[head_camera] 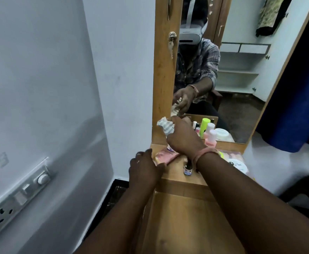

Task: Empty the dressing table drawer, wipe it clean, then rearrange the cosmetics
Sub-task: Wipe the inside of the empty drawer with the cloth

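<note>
White cloth with grey stripes (165, 126), bunched. Pale pink packet (166, 156) at the left edge of the light brown wooden dressing table top (175, 174). Small dark bottle with a blue and white label (188, 170). Lime green bottle (204, 125) and pink bottles (210, 138) by the mirror. Pinkish thread band (205, 153) on a wrist. Grey switchboard (20, 197) on a white wall.

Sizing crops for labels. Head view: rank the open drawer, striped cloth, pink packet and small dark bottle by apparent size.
1. open drawer, nearest the camera
2. striped cloth and pink packet: similar, both partly hidden by hands
3. small dark bottle
</note>
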Available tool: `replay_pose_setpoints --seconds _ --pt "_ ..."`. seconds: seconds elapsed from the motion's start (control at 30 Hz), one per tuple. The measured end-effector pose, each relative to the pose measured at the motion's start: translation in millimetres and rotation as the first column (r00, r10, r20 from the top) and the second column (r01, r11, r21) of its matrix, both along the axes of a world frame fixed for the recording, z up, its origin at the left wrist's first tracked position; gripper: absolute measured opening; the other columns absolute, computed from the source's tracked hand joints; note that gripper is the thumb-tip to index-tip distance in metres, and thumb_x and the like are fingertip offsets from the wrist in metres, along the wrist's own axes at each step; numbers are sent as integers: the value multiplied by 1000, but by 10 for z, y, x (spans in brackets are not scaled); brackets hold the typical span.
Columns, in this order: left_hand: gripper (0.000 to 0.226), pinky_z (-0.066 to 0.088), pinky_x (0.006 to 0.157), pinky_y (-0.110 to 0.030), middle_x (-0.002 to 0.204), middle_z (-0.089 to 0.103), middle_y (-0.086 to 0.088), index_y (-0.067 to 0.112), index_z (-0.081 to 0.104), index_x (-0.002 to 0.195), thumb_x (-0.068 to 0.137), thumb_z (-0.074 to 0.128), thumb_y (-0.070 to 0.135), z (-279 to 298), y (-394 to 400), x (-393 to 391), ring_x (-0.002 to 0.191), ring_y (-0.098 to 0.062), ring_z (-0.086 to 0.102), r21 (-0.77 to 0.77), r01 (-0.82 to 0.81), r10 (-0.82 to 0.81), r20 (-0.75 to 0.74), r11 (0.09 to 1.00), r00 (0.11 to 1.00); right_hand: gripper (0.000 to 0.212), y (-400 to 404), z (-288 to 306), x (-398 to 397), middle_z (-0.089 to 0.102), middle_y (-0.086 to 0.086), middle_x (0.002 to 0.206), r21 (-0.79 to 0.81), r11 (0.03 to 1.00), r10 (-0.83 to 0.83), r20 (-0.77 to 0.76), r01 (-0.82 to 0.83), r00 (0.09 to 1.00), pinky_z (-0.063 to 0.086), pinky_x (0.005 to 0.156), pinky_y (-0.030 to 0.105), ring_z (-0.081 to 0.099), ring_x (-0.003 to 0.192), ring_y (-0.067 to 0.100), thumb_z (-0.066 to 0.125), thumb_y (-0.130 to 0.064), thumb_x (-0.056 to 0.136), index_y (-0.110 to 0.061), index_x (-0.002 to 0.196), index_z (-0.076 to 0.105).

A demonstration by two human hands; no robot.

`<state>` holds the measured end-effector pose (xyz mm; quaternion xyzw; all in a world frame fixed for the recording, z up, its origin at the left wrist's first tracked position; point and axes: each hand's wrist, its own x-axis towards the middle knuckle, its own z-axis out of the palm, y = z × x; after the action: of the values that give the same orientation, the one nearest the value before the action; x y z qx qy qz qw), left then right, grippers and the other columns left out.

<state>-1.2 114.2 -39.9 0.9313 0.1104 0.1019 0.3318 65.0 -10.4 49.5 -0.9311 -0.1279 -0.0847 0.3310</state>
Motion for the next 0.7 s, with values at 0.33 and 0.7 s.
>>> replay_pose_setpoints --seconds 0.33,0.7 --pt "45 39 84 -24 114 69 -6 23 69 127 90 63 47 -210 -55 -23 103 -22 64 -86 24 -8 175 996 985 41 246 -384 295 58 9 120 -489 860 279 212 -146 937 52 89 39 59 109 31 65 -9 88 -21 126 68" --pt "50 53 79 -28 87 76 -2 19 80 99 88 49 56 -95 160 -417 78 -19 70 -18 37 -30 284 999 958 43 366 -535 415 53 14 130 -672 737 93 -16 -79 996 53 94 42 62 113 37 62 -2 88 -12 130 64"
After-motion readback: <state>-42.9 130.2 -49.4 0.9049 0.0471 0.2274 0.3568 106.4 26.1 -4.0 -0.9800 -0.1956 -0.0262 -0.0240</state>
